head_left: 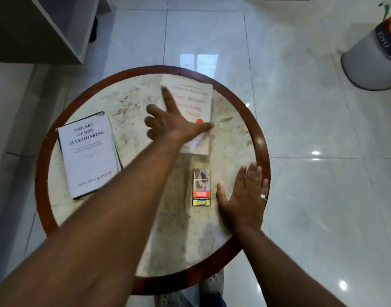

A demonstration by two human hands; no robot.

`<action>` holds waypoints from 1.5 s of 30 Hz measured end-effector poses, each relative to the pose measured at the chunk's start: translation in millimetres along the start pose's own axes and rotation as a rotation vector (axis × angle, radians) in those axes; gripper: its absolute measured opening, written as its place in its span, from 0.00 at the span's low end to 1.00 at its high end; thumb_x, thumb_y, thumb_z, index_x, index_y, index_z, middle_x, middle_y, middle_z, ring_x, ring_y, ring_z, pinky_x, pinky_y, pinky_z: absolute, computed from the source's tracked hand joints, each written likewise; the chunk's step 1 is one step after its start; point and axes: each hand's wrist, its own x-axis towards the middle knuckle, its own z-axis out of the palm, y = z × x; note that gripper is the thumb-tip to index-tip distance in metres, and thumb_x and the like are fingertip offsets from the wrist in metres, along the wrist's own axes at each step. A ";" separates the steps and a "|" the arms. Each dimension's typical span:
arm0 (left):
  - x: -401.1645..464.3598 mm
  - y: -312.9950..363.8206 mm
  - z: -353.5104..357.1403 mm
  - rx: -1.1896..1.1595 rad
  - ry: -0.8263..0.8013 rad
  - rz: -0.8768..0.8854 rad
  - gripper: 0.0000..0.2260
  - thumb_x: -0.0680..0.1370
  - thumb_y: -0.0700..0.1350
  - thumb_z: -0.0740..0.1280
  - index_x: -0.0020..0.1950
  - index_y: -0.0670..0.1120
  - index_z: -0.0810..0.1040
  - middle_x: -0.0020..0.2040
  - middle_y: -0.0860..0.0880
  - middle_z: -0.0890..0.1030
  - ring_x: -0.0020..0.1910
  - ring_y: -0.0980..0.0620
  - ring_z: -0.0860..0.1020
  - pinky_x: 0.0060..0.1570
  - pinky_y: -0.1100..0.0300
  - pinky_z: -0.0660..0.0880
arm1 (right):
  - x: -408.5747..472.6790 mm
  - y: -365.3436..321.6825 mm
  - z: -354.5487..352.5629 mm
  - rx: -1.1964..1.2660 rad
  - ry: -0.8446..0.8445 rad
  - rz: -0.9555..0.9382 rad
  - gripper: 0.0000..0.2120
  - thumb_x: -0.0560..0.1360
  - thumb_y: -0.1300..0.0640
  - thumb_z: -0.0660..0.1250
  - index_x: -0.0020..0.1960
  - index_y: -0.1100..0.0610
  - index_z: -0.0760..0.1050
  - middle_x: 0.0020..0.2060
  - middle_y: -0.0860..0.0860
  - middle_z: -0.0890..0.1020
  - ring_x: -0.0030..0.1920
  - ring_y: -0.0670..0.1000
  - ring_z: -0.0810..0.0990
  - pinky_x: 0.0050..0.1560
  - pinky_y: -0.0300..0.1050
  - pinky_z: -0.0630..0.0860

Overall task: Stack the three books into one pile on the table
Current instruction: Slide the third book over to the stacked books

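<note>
A white book (pixel 89 154) titled "The Art of Not Overthinking" lies at the left of the round marble table (pixel 132 103), with a dark book's edge showing under it. A cream book with red lettering (pixel 195 100) lies at the far middle of the table. My left hand (pixel 170 122) reaches across with fingers spread, over the cream book's left side and blurred; whether it touches the cover I cannot tell. My right hand (pixel 245 200) rests flat and open on the table near the right rim.
A small colourful packet (pixel 201 187) lies between my two arms, just left of my right hand. The table has a raised wooden rim (pixel 41 173). A grey cabinet (pixel 39 29) stands far left and a grey bin (pixel 371 60) far right on the glossy tiled floor.
</note>
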 end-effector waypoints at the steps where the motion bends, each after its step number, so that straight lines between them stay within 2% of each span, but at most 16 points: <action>1: 2.5 -15.2 -16.3 -0.044 0.010 -0.047 0.69 0.51 0.78 0.71 0.77 0.58 0.31 0.72 0.34 0.55 0.63 0.33 0.66 0.58 0.42 0.69 | -0.5 -0.1 -0.3 0.006 -0.002 0.001 0.42 0.78 0.34 0.48 0.82 0.61 0.53 0.83 0.61 0.52 0.84 0.60 0.51 0.82 0.58 0.44; 4: 5.9 -66.9 -59.8 -0.183 0.036 -0.215 0.71 0.46 0.80 0.69 0.78 0.58 0.33 0.74 0.35 0.54 0.67 0.31 0.63 0.64 0.38 0.66 | -1.4 -1.0 -1.2 0.017 0.008 0.005 0.42 0.78 0.35 0.48 0.81 0.62 0.54 0.83 0.62 0.54 0.83 0.60 0.52 0.82 0.61 0.47; 6: 3.6 -104.9 -78.8 -0.239 0.065 -0.338 0.69 0.50 0.79 0.70 0.79 0.58 0.34 0.76 0.35 0.51 0.72 0.30 0.59 0.69 0.34 0.60 | -1.5 -2.1 -2.0 0.017 -0.001 0.004 0.42 0.77 0.35 0.48 0.81 0.63 0.55 0.83 0.63 0.54 0.83 0.61 0.52 0.82 0.62 0.48; 9: -3.2 -151.4 -85.9 -0.266 0.122 -0.490 0.66 0.53 0.77 0.72 0.79 0.57 0.37 0.76 0.37 0.52 0.72 0.32 0.59 0.69 0.36 0.61 | -1.3 -1.7 -2.0 -0.007 -0.002 0.003 0.42 0.77 0.34 0.47 0.81 0.63 0.54 0.83 0.63 0.54 0.83 0.61 0.52 0.82 0.62 0.48; 14: -12.5 -190.4 -63.3 -0.284 0.126 -0.588 0.67 0.52 0.78 0.71 0.79 0.56 0.38 0.74 0.39 0.54 0.70 0.35 0.62 0.69 0.40 0.62 | -0.5 1.2 -1.0 -0.030 -0.014 0.008 0.42 0.78 0.35 0.48 0.81 0.62 0.53 0.83 0.62 0.52 0.84 0.61 0.49 0.82 0.61 0.47; 17: -12.7 -193.3 -50.9 -0.259 0.140 -0.604 0.68 0.50 0.80 0.69 0.79 0.57 0.38 0.74 0.39 0.56 0.68 0.36 0.63 0.68 0.40 0.62 | -0.2 1.2 -1.3 -0.044 -0.020 0.012 0.41 0.78 0.34 0.48 0.82 0.62 0.51 0.83 0.61 0.51 0.84 0.59 0.48 0.83 0.60 0.44; 22: -11.0 -191.8 -47.5 -0.154 0.232 -0.564 0.66 0.48 0.83 0.64 0.78 0.55 0.46 0.73 0.39 0.61 0.67 0.36 0.63 0.66 0.40 0.61 | 0.3 0.4 -2.2 -0.042 -0.019 0.010 0.42 0.78 0.34 0.46 0.82 0.61 0.50 0.84 0.60 0.49 0.84 0.58 0.46 0.83 0.58 0.43; 30: -14.7 -205.1 -43.6 -0.268 0.213 -0.582 0.64 0.56 0.78 0.70 0.80 0.48 0.46 0.76 0.39 0.60 0.73 0.37 0.60 0.68 0.38 0.61 | 0.0 0.5 -3.3 -0.060 -0.044 0.008 0.41 0.79 0.34 0.47 0.82 0.60 0.49 0.84 0.60 0.49 0.84 0.58 0.46 0.83 0.58 0.43; 36: -13.5 -208.8 -57.3 -0.360 0.211 -0.633 0.57 0.54 0.74 0.74 0.74 0.46 0.61 0.72 0.42 0.66 0.70 0.39 0.64 0.63 0.42 0.68 | 1.1 3.1 0.9 -0.034 -0.044 -0.006 0.42 0.78 0.33 0.46 0.82 0.61 0.48 0.83 0.62 0.49 0.84 0.61 0.47 0.82 0.61 0.44; 40: -9.0 -204.2 -57.9 -0.387 0.178 -0.617 0.54 0.55 0.72 0.76 0.71 0.46 0.62 0.70 0.42 0.67 0.68 0.41 0.66 0.61 0.44 0.70 | 1.4 1.2 -2.7 -0.026 -0.076 0.003 0.42 0.78 0.34 0.47 0.82 0.62 0.48 0.83 0.62 0.47 0.84 0.59 0.44 0.83 0.60 0.42; 43: -7.8 -198.0 -56.9 -0.388 0.158 -0.587 0.50 0.56 0.72 0.76 0.69 0.46 0.64 0.68 0.42 0.68 0.65 0.42 0.68 0.57 0.46 0.71 | 6.5 -12.2 -15.0 0.036 -0.076 0.050 0.40 0.79 0.36 0.47 0.81 0.63 0.55 0.83 0.63 0.53 0.84 0.61 0.48 0.82 0.62 0.45; 45: -7.0 -192.7 -57.8 -0.407 0.153 -0.567 0.47 0.59 0.72 0.75 0.68 0.46 0.66 0.66 0.41 0.69 0.63 0.42 0.69 0.53 0.48 0.70 | 25.2 -41.6 -29.0 0.213 0.002 0.091 0.35 0.80 0.39 0.49 0.76 0.62 0.64 0.79 0.64 0.64 0.80 0.63 0.59 0.79 0.64 0.55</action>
